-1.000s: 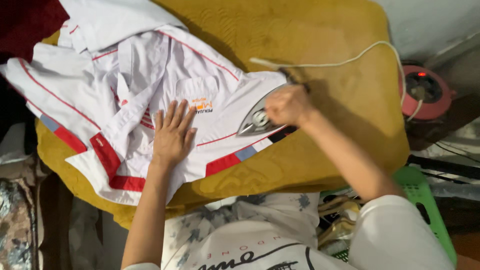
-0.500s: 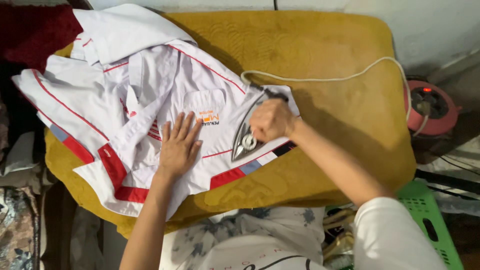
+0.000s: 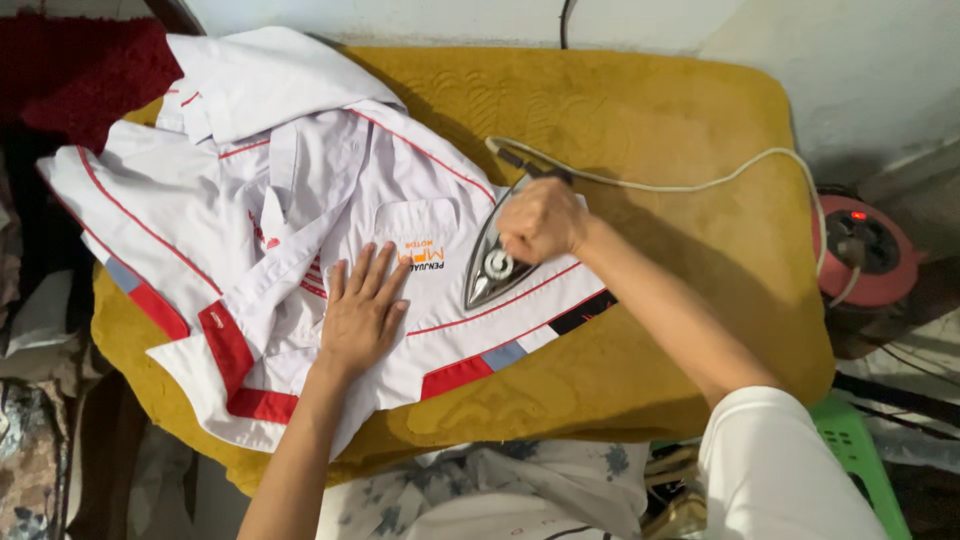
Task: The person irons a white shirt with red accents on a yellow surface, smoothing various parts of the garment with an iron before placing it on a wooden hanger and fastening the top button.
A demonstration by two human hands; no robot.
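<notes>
A white shirt (image 3: 300,230) with red stripes lies spread out on a yellow blanket (image 3: 680,130) that covers a raised, padded surface. The right hand (image 3: 540,220) is closed around the handle of an iron (image 3: 495,262), with the fingers wrapped tight over the top. The iron sits flat on the shirt, just to the right of the chest pocket (image 3: 415,220), and its pointed tip faces the person. The left hand (image 3: 362,310) lies flat on the shirt with its fingers spread open and holds nothing. It presses down on the cloth just below the pocket, near the iron but not touching it. A white cord (image 3: 700,180) runs from the back of the iron across the yellow blanket to a round red cord reel (image 3: 860,250) at the right, where a small red light glows. A dark red cloth (image 3: 80,70) sits at the top left corner. A green basket (image 3: 860,450) shows at the bottom right, beside the person's white sleeve (image 3: 780,470).
</notes>
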